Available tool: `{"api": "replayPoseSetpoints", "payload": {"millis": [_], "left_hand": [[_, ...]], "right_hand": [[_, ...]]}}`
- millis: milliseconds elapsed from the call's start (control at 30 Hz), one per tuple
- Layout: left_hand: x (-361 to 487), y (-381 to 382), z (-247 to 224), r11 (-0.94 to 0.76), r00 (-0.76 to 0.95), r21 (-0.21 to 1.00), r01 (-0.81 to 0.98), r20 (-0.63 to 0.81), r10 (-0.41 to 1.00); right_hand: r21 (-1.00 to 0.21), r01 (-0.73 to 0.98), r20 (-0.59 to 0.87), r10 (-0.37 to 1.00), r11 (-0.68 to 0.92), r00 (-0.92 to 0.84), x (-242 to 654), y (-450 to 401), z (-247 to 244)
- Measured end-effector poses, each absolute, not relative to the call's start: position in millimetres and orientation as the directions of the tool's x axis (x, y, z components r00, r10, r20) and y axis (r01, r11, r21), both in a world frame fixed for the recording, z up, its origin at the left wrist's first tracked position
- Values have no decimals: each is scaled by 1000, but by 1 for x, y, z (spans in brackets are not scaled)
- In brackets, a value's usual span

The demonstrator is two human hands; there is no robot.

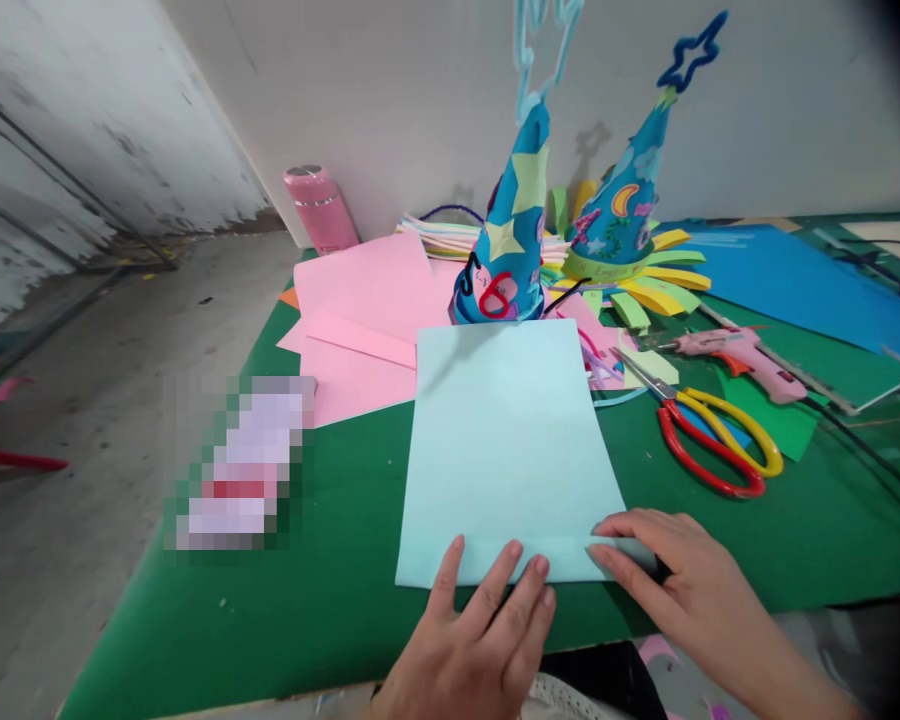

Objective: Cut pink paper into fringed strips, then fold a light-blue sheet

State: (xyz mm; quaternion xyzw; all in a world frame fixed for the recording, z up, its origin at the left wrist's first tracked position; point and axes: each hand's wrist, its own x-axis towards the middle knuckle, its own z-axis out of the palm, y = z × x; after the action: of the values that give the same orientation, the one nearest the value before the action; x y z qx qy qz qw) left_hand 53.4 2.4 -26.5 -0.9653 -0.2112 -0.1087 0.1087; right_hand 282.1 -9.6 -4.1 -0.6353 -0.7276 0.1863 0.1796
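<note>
A light blue sheet of paper [506,440] lies on the green table in front of me, with a faint crease near its lower edge. My left hand [484,630] rests with fingers spread on the lower edge of the sheet. At the sheet's lower right corner, my right hand [679,570] pinches the paper between thumb and fingers, and the corner there looks lifted or curled. Just behind the sheet stands a blue cone hat [516,220] with pale stars and a red pipe-cleaner shape.
Red and yellow scissors [709,445] and a pink glue gun [746,362] lie right. Pink paper [364,290] and a blurred-out object [251,465] are left. Behind are a pink bottle [321,210], a second cone hat [622,205] and blue paper [802,285]. The green table [330,600] ends at left.
</note>
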Motion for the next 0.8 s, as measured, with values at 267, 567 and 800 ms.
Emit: {"api": "replayPoseSetpoints", "payload": {"millis": [267, 567, 800], "left_hand": [[54, 1, -27, -865, 869, -175, 471, 260, 421], [53, 1, -31, -859, 851, -158, 487, 304, 427], [54, 1, -31, -850, 835, -132, 511, 312, 453]], "right_hand": [[-463, 879, 75, 993, 114, -89, 282, -11, -7], [-419, 903, 124, 991, 93, -45, 282, -12, -10], [-405, 914, 130, 991, 37, 17, 282, -11, -14]]}}
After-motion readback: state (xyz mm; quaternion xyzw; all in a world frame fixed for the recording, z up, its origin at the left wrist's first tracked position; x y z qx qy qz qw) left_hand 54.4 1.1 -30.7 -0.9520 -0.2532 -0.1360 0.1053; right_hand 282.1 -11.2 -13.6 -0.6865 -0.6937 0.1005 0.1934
